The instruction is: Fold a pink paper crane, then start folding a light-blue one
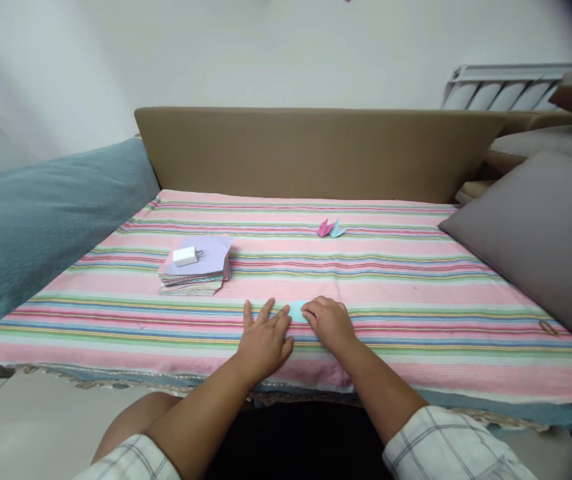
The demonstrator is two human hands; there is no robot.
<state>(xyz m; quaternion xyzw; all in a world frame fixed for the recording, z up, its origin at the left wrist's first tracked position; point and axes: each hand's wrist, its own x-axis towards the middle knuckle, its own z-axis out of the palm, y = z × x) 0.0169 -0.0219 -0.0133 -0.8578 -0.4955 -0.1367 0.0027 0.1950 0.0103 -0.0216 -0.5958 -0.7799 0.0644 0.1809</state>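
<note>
A small piece of light blue paper (297, 311) lies on the striped cloth (286, 280) between my hands. Spread fingers of my left hand (265, 339) rest flat on the cloth, with a fingertip at the paper's left edge. My right hand (330, 323) has its fingers closed together on the paper's right side and covers part of it. Farther back stand two folded paper cranes, a pink crane (325, 229) and a light blue crane (337, 230), side by side.
A stack of paper sheets (196, 283) sits at the left, with a white charger plug (186, 256) on top. A grey cushion (541, 233) leans at the right. Behind is a brown backrest (306, 153); a teal-covered armrest (56, 213) bounds the left. A small ring-like object (548, 327) lies near the cushion.
</note>
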